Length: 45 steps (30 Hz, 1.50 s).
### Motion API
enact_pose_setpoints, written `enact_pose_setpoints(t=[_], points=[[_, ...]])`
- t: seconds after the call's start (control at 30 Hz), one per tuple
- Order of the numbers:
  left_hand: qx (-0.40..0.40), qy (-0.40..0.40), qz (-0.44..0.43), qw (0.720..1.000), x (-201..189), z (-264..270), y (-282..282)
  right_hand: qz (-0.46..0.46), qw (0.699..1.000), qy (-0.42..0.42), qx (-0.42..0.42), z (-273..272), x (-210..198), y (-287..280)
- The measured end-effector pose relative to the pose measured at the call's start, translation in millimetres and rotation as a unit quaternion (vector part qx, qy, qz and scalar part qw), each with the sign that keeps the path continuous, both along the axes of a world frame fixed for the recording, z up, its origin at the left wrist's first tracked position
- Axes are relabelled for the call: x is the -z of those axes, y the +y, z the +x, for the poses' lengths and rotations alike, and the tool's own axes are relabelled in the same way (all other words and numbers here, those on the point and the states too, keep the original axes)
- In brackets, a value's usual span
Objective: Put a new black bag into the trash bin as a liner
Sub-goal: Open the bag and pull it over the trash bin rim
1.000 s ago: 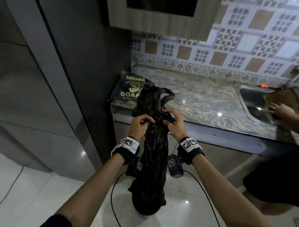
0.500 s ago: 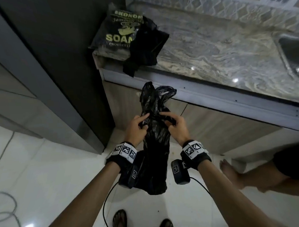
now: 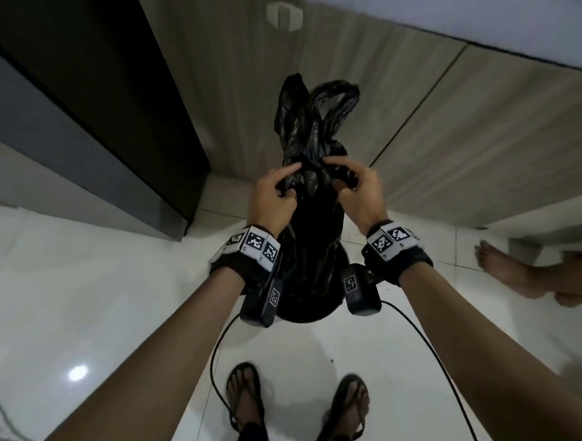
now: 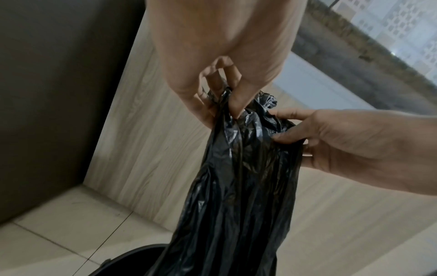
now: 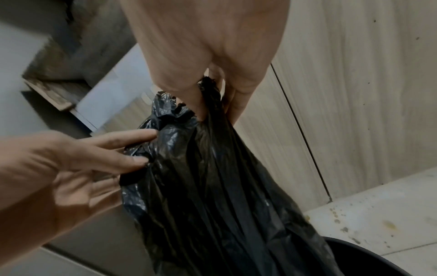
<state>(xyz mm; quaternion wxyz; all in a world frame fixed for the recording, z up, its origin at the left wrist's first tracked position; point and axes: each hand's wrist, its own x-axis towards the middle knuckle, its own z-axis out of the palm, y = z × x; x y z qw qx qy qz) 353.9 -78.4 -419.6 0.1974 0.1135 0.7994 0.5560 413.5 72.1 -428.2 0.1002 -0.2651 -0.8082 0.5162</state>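
A crumpled black plastic bag (image 3: 307, 129) hangs upright between my hands, its two handle loops sticking up above them. My left hand (image 3: 288, 183) pinches the gathered top from the left; in the left wrist view the thumb and fingers (image 4: 232, 108) clamp a fold. My right hand (image 3: 339, 181) pinches the other side, its fingertips (image 5: 201, 112) closed on the plastic. The bag's lower end (image 5: 212, 196) drops toward a black round trash bin, whose rim (image 4: 132, 259) (image 5: 369, 252) shows at the bottom of both wrist views. In the head view the bag and wrist cameras mostly hide the bin.
Wood-grain cabinet doors (image 3: 445, 130) stand just behind the bag, and a dark tall panel (image 3: 94, 95) is at the left. Another person's bare feet (image 3: 505, 271) are on the white tiles at the right. My sandalled feet (image 3: 247, 399) and a black cable (image 3: 215, 357) lie below.
Both hands have come down from counter height with the bag, which now hangs over the bin by the cabinet. The head view has tilted down, so the counter and bag pack are out of view.
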Motion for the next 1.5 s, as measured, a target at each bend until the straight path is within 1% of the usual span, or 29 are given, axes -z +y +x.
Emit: enact_pose_setpoints(t=[0.13, 0.23, 0.37, 0.47, 0.57, 0.63, 0.73, 0.8, 0.87, 0.97, 1.0, 1.03, 1.13, 1.17, 1.3, 1.4, 1.5], points=[[0.018, -0.005, -0.05, 0.999, 39.9, -6.7, -1.2, 0.048, 0.998, -0.051, 0.004, 4.6, 32.6, -5.0], [0.037, -0.021, -0.089, 0.995, 71.8, -2.6, -9.3, 0.062, 0.994, -0.094, -0.004, 18.5, 57.9, -8.8], [0.003, -0.023, -0.129, 0.991, 118.0, 6.1, -28.6, 0.078, 0.987, -0.137, 0.023, 46.9, 92.3, -9.7], [-0.011, -0.041, -0.151, 0.988, 141.7, 16.6, -39.1, 0.068, 0.98, -0.18, 0.05, 68.3, 119.4, -8.4], [-0.008, -0.064, -0.162, 0.985, 152.8, 23.8, -40.3, 0.033, 0.98, -0.191, 0.04, 75.7, 134.7, -10.9], [-0.031, -0.087, -0.15, 0.984, 151.4, 26.5, -34.6, -0.011, 0.981, -0.19, 0.047, 73.0, 135.5, -10.5], [-0.058, -0.122, -0.106, 0.985, 134.4, 24.1, -21.7, -0.116, 0.974, -0.157, 0.111, 59.1, 121.8, -10.7], [-0.05, -0.138, -0.08, 0.986, 124.4, 17.1, -13.0, -0.164, 0.965, -0.148, 0.143, 49.0, 112.4, -7.5], [-0.024, -0.15, -0.067, 0.986, 117.6, 10.0, -4.8, -0.182, 0.963, -0.143, 0.141, 39.3, 102.6, -1.8], [0.002, -0.121, -0.098, 0.988, 110.7, 0.8, 4.7, -0.233, 0.961, -0.114, 0.096, 27.7, 90.5, 6.8], [-0.004, -0.119, -0.098, 0.988, 107.7, -0.6, 6.4, -0.239, 0.961, -0.11, 0.08, 24.8, 86.9, 9.3], [-0.021, -0.137, -0.088, 0.986, 104.2, -1.9, 7.4, -0.238, 0.962, -0.11, 0.071, 22.4, 85.2, 12.0], [-0.094, -0.221, -0.026, 0.97, 88.3, -7.0, 10.7, -0.226, 0.965, -0.115, 0.061, 17.0, 82.9, 17.8], [-0.1, -0.233, -0.02, 0.967, 83.3, -9.1, 12.7, -0.232, 0.965, -0.109, 0.057, 16.5, 82.7, 19.2], [-0.067, -0.223, -0.036, 0.972, 75.9, -12.3, 21.3, -0.274, 0.956, -0.105, 0.028, 16.3, 80.6, 18.9], [-0.071, -0.201, -0.034, 0.977, 84.2, -6.0, 22.9, -0.256, 0.959, -0.112, 0.051, 17.8, 84.8, 17.2], [-0.056, -0.135, -0.051, 0.988, 86.8, 4.9, 17.1, -0.223, 0.965, -0.109, 0.086, 21.9, 88.2, 20.4]])
